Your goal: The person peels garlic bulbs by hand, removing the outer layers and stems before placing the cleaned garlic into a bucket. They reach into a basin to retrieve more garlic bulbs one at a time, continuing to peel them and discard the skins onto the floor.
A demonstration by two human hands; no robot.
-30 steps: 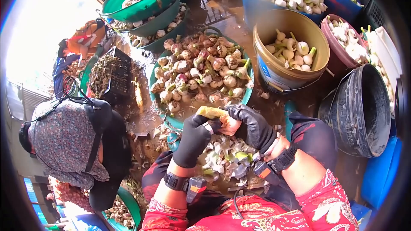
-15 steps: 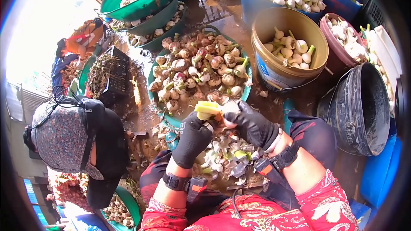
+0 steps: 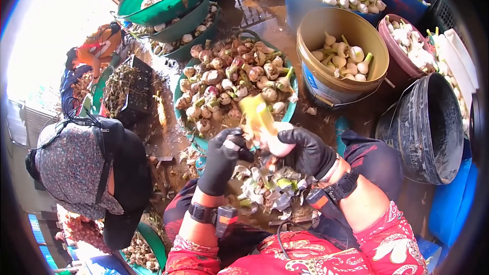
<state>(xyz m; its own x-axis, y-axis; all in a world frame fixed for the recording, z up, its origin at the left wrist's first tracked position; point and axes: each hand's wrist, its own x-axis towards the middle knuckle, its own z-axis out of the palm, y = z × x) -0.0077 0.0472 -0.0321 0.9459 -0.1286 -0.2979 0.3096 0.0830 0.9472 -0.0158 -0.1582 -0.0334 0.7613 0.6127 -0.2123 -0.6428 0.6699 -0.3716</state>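
Note:
My right hand (image 3: 308, 154), in a black glove, grips a pale garlic bulb (image 3: 279, 143). Its thick yellow-green stem (image 3: 254, 112) points up and away from me, blurred by motion. My left hand (image 3: 224, 157), also gloved in black, is closed just left of the bulb; whatever its curled fingers hold is hidden. Beyond both hands, a green basin (image 3: 179, 106) is heaped with unpeeled garlic bulbs (image 3: 224, 79), reddish and dirty. Below my hands lies a pile of peeled garlic skins (image 3: 277, 188).
A tan bucket (image 3: 310, 66) with several peeled bulbs stands right of the basin. A black bucket (image 3: 407, 132) leans nearer on the right. Blue tubs (image 3: 298, 10) hold white garlic behind. A person in a patterned hat (image 3: 76, 163) sits close on my left; another (image 3: 99, 51) is farther back.
The garlic stem has swung from pointing left to pointing up and away. My left hand has come off the stem and moved slightly left; my right hand still grips the bulb.

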